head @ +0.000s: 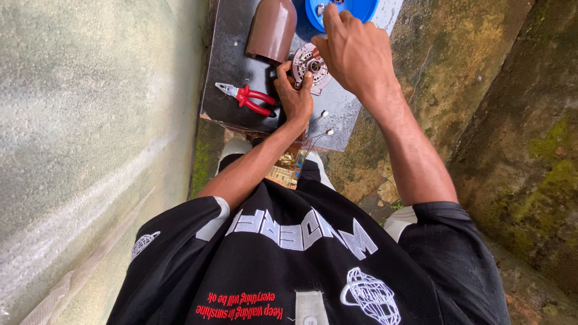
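Note:
A round metal motor part with copper windings lies on a dark wet board. My left hand grips its near edge with thumb and fingers. My right hand is over its far side, fingers curled down onto it and reaching toward a blue bowl. What the right fingertips hold is hidden. Thin wires with white ends trail off the board's near edge.
Red-handled pliers lie on the board left of my left hand. A brown cylindrical cover lies at the back left. A pale wall runs along the left, mossy concrete on the right. My black printed shirt fills the bottom.

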